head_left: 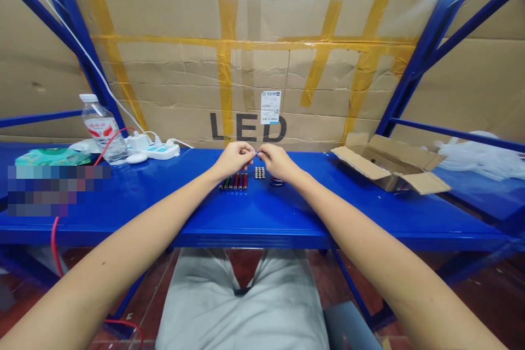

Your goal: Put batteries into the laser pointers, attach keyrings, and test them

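My left hand (234,159) and my right hand (277,161) meet fingertip to fingertip above the blue shelf (262,213), both pinched on a tiny item between them that is too small to name. Just under the left hand lies a row of several slim dark and red sticks (233,182). A small cluster of silvery pieces (260,173) sits between the hands. A small dark loop-shaped item (277,181) lies below my right hand.
An open cardboard box (389,163) stands at the right, with white plastic bags (479,154) beyond it. At the left are a water bottle (102,128), a white power strip (158,150), a red cable (55,229) and a green packet (51,156). Taped cardboard marked LED (246,65) backs the shelf.
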The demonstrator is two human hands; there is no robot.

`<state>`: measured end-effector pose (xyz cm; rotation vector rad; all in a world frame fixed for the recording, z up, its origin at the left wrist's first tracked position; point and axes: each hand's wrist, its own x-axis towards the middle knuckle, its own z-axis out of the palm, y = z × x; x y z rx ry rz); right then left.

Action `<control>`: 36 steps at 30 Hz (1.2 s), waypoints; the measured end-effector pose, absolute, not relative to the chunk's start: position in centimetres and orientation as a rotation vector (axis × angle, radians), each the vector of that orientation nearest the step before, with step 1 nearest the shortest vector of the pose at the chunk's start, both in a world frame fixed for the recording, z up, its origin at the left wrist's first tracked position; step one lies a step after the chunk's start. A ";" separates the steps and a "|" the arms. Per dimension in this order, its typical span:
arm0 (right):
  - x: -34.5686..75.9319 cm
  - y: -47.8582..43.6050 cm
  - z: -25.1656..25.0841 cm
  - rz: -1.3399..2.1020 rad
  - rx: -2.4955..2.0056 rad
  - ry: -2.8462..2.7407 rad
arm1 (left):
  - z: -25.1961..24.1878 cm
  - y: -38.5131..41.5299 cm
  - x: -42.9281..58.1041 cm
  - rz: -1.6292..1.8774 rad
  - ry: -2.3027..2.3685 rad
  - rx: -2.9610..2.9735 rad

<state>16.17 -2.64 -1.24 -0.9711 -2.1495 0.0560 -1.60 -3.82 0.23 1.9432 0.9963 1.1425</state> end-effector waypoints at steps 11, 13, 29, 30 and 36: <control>16.6 -3.2 -1.2 -0.134 -0.757 -2.106 | 0.5 -3.4 -2.0 1.081 0.919 1.869; 16.7 -3.3 -1.1 -0.163 -0.709 -2.115 | 0.5 -3.2 -2.2 1.073 0.880 1.873; 16.7 -3.5 -0.7 -0.155 -0.689 -2.130 | 1.2 -4.1 -2.2 1.123 0.824 1.964; 16.7 -3.5 -0.7 -0.157 -0.699 -2.137 | 1.1 -4.0 -2.2 1.119 0.824 1.965; 16.6 -3.6 -0.5 -0.147 -0.763 -2.165 | 0.8 -3.7 -2.3 1.116 0.819 1.980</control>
